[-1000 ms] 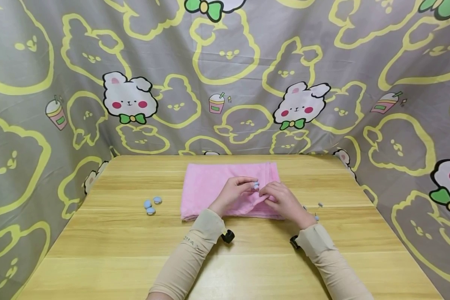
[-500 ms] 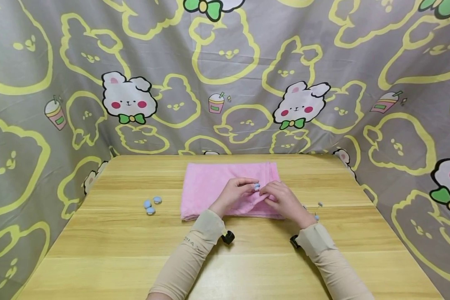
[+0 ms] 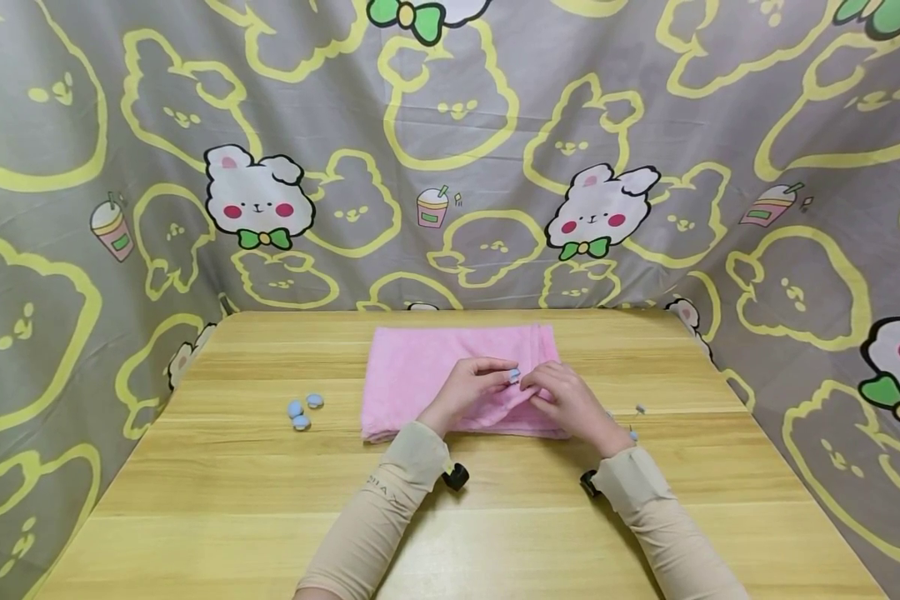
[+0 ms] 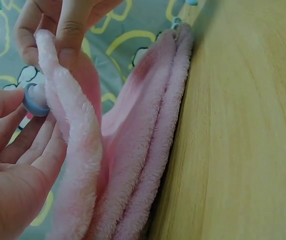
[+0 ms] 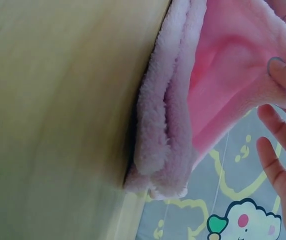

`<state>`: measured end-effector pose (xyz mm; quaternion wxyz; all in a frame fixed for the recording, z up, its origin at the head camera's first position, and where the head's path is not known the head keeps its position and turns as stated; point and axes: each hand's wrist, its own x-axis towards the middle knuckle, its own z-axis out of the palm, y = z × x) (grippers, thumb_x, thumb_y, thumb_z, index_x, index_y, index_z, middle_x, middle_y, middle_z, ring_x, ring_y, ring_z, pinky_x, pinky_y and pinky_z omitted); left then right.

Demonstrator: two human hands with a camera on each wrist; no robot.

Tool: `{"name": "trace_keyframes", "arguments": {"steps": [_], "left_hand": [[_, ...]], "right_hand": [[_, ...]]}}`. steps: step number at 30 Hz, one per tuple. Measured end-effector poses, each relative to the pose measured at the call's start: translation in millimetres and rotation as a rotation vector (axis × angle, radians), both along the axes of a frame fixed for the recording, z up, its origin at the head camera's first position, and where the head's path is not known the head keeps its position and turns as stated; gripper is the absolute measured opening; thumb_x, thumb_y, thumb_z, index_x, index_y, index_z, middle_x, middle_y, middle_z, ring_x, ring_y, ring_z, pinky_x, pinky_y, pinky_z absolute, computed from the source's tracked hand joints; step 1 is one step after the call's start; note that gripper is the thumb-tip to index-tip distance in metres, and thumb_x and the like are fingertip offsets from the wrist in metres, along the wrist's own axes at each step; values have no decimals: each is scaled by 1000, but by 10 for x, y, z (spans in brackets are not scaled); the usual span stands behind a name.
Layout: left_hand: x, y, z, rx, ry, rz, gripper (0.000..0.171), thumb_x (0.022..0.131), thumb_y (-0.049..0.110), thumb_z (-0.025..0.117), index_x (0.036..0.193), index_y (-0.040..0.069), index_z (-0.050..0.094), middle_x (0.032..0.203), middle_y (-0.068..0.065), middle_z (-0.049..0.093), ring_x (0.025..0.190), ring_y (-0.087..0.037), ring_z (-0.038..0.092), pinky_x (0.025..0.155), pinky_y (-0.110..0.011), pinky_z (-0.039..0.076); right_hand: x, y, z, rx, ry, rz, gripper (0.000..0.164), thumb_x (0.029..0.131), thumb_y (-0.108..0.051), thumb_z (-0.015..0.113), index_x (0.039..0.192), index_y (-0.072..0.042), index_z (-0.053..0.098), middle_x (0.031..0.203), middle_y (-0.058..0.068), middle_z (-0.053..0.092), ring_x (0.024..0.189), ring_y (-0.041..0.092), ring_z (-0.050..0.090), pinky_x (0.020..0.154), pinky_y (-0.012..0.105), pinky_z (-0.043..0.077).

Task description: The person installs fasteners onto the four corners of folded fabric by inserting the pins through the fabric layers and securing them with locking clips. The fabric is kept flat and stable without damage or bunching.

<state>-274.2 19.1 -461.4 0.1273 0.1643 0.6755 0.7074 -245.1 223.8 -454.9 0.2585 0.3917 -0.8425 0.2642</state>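
Observation:
A folded pink plush blanket point(image 3: 412, 367) lies on the wooden table. My left hand point(image 3: 465, 387) pinches a small round blue cap point(image 4: 35, 101), with a paler inner side, between thumb and fingers. In the left wrist view the cap is right against the raised layer of the blanket. My right hand point(image 3: 566, 400) grips that lifted edge, thumb on one side and fingers on the other. A bluish curved rim point(image 5: 270, 64) shows at the right thumb's tip; most of it is hidden.
Several matching blue caps point(image 3: 296, 408) sit in a group left of the blanket. Small blue-grey pin pieces point(image 3: 640, 409) lie to the right, partly behind the right wrist. A patterned grey curtain point(image 3: 465, 275) stands around the table's back and sides.
The blue cap has tilted and come down slightly in the left fingers, close beside the right fingertips. The right hand keeps its grip on the blanket, almost unmoved.

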Motion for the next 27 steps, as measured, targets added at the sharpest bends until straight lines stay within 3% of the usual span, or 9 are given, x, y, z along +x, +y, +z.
{"name": "trace_keyframes", "arguments": {"steps": [13, 18, 22, 27], "left_hand": [[63, 3, 53, -47, 38, 2, 29, 91, 10, 66, 117, -2, 68, 119, -20, 69, 96, -8, 67, 89, -29, 57], [74, -10, 78, -146, 101, 2, 37, 88, 17, 71, 123, 4, 66, 121, -13, 69, 104, -15, 67, 91, -26, 55], [107, -10, 109, -282, 234, -36, 51, 86, 19, 74, 133, 6, 59, 124, -12, 68, 108, -22, 67, 91, -23, 54], [155, 31, 147, -495, 462, -49, 65, 81, 22, 80, 138, 6, 53, 124, -12, 68, 103, -21, 68, 88, -22, 54]], "right_hand": [[14, 11, 21, 7, 3, -13, 22, 76, 1, 76, 90, -14, 67, 91, -3, 70, 90, 15, 61, 78, 37, 47], [19, 16, 52, -9, -10, -21, 21, 76, 0, 77, 91, -13, 67, 90, -2, 71, 90, 16, 63, 82, 41, 50], [10, 28, 52, -29, -2, -20, 22, 76, -1, 78, 90, -12, 67, 89, -1, 71, 89, 16, 63, 84, 42, 50], [5, 43, 40, -26, -9, -39, 22, 75, -1, 79, 90, -13, 68, 87, -3, 70, 87, 14, 62, 84, 41, 50]]}}
